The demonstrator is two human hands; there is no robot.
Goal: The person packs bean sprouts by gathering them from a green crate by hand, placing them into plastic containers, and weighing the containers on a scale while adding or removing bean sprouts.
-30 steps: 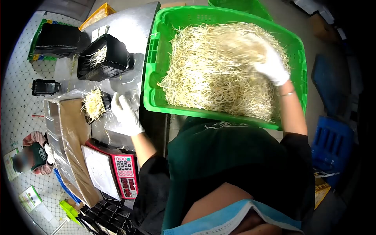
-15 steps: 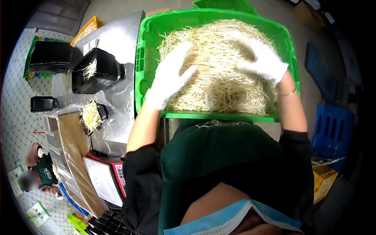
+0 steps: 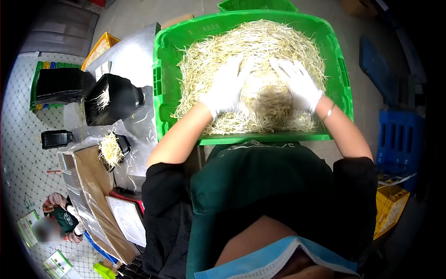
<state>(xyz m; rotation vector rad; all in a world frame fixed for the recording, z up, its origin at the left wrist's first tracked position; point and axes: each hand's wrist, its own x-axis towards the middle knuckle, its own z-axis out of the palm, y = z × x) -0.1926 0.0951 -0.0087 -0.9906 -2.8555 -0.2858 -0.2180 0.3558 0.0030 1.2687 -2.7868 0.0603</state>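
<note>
A large green crate [image 3: 344, 100] is heaped with pale bean sprouts [image 3: 265, 39]. Both of my hands wear white gloves and rest on the sprouts. My left hand [image 3: 226, 88] lies on the left part of the heap, its fingers pointing away from me and spread. On the right, my right hand [image 3: 298, 86] touches the sprouts with its fingers apart. Between the two hands is a mound of sprouts, partly blurred. To the left of the crate, a small black tray [image 3: 123, 145] holds a pile of sprouts on the metal table [image 3: 134, 51].
Stacked black trays [image 3: 116, 100] stand on the table's left side, with another black stack [image 3: 58, 86] beyond. A scale [image 3: 127, 218] sits by a cardboard box [image 3: 90, 186]. A co-worker [image 3: 60, 221] is at the lower left. Blue [image 3: 395, 139] and yellow [image 3: 392, 209] crates stand at right.
My left hand has come from beside the small tray into the green crate. My right hand has moved down and left over the sprouts. The view has shifted.
</note>
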